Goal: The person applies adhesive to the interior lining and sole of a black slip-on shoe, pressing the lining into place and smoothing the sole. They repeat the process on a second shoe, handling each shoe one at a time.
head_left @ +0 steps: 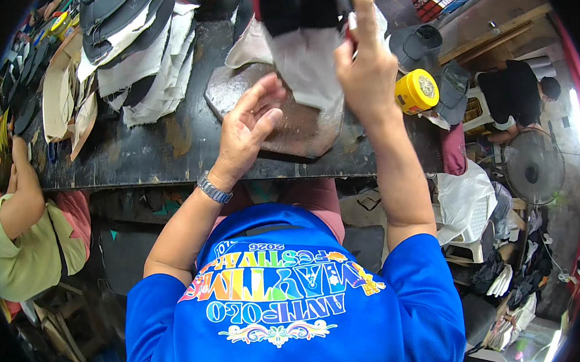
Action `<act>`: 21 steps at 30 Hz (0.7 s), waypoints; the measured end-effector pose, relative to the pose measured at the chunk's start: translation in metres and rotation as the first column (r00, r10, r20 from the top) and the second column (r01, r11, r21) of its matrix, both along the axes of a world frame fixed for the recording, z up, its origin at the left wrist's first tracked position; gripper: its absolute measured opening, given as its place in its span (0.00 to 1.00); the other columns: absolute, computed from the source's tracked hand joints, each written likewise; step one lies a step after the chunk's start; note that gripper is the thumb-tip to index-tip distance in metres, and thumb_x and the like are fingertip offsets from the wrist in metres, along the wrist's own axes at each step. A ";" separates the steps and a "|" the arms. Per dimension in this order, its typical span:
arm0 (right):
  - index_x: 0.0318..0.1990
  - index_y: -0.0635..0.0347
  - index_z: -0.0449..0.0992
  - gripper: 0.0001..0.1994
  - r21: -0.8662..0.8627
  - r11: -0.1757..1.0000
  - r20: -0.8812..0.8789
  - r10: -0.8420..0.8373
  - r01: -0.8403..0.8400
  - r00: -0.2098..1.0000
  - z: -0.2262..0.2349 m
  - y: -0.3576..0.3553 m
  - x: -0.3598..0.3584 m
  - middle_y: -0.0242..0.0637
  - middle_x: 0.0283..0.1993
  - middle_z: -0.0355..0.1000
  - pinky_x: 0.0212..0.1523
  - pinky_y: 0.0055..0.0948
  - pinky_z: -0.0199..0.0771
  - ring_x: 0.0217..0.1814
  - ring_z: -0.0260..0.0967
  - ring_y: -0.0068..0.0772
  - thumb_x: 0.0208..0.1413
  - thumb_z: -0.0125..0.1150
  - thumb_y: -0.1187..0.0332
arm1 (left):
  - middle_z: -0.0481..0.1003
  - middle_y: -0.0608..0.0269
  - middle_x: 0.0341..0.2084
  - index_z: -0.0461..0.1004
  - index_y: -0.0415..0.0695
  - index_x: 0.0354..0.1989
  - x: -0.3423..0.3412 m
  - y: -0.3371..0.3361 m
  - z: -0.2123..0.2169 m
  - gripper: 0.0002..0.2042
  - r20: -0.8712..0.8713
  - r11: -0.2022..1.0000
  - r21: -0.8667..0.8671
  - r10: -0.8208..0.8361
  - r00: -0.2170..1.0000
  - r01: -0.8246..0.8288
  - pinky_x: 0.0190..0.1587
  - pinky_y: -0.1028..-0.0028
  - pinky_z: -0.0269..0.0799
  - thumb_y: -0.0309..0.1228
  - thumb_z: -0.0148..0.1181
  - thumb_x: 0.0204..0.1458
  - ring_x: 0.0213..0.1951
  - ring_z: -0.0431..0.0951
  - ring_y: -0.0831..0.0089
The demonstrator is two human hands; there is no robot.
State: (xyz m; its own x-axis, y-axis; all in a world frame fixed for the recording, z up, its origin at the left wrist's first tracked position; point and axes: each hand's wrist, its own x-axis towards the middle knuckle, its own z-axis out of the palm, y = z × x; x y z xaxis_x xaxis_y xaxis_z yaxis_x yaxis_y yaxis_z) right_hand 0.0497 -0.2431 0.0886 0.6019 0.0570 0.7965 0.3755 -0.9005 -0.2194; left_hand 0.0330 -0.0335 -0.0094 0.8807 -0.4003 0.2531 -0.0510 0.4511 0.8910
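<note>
My left hand [250,121] hovers over the near left part of a brown, angular slab [300,131]. Its fingers are apart, with nothing in them. My right hand [370,72] is closed at the slab's far right, its fingers pointing away from me. Something small and yellowish shows at its fingertips, too little to name. Beside it, partly over the slab, lies a piece of black and white cloth [308,61] with red edging, cut off by the top of the view. Whether my right hand touches this cloth, I cannot tell.
Stacked black pieces with white cloth [153,70] cover the table's left. A yellow tub [414,92] and dark caps [417,48] stand right of my right hand. Another person [31,230] sits at left; one more [511,92] is at far right, near a fan [534,166].
</note>
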 end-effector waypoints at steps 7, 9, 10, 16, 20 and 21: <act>0.75 0.60 0.55 0.44 0.126 0.878 -0.195 0.478 -0.462 0.856 -0.034 0.053 -0.073 0.46 0.48 0.81 0.43 0.35 0.82 0.42 0.82 0.39 0.49 0.69 0.79 | 0.71 0.60 0.59 0.61 0.39 0.67 -0.017 0.011 0.011 0.30 -0.271 0.960 -0.147 0.192 0.943 -0.237 0.64 0.70 0.65 0.25 0.67 0.57 0.59 0.71 0.71; 0.76 0.57 0.51 0.42 0.531 0.751 -0.243 0.578 -0.392 0.779 -0.032 0.022 -0.076 0.43 0.51 0.80 0.43 0.30 0.80 0.41 0.80 0.34 0.56 0.66 0.76 | 0.76 0.60 0.52 0.69 0.38 0.61 -0.012 0.017 0.013 0.20 -0.423 0.965 -0.086 0.189 0.886 -0.247 0.58 0.72 0.72 0.24 0.62 0.61 0.53 0.77 0.73; 0.77 0.56 0.51 0.40 0.600 0.747 -0.287 0.536 -0.288 0.794 -0.031 0.003 -0.078 0.41 0.53 0.79 0.43 0.27 0.78 0.41 0.79 0.31 0.59 0.65 0.73 | 0.77 0.60 0.51 0.70 0.39 0.60 -0.010 0.019 0.014 0.18 -0.350 0.964 -0.188 0.112 0.930 -0.187 0.57 0.71 0.74 0.24 0.60 0.62 0.52 0.78 0.72; 0.50 0.50 0.86 0.21 -0.046 0.987 -0.515 -0.156 0.155 0.843 -0.028 -0.123 -0.026 0.48 0.57 0.76 0.64 0.41 0.67 0.63 0.69 0.46 0.67 0.54 0.46 | 0.78 0.59 0.52 0.70 0.40 0.61 -0.004 0.023 0.023 0.16 -0.256 0.865 -0.492 -0.256 0.932 0.102 0.56 0.69 0.78 0.25 0.52 0.66 0.51 0.81 0.70; 0.47 0.46 0.87 0.26 -0.382 0.911 -0.510 -0.348 0.156 0.786 -0.044 -0.146 -0.015 0.45 0.64 0.72 0.69 0.48 0.60 0.71 0.61 0.53 0.67 0.47 0.40 | 0.77 0.59 0.55 0.68 0.39 0.63 0.004 0.012 0.009 0.16 -0.329 0.871 -0.485 -0.261 0.907 0.075 0.58 0.71 0.76 0.24 0.49 0.68 0.53 0.79 0.73; 0.47 0.46 0.88 0.27 -0.424 0.899 -0.483 -0.328 0.111 0.812 -0.049 -0.146 -0.015 0.44 0.66 0.71 0.70 0.49 0.58 0.72 0.59 0.54 0.67 0.46 0.39 | 0.76 0.58 0.56 0.68 0.39 0.63 0.005 0.009 0.002 0.16 -0.370 0.917 -0.396 -0.198 0.908 0.039 0.58 0.71 0.76 0.24 0.49 0.68 0.54 0.79 0.74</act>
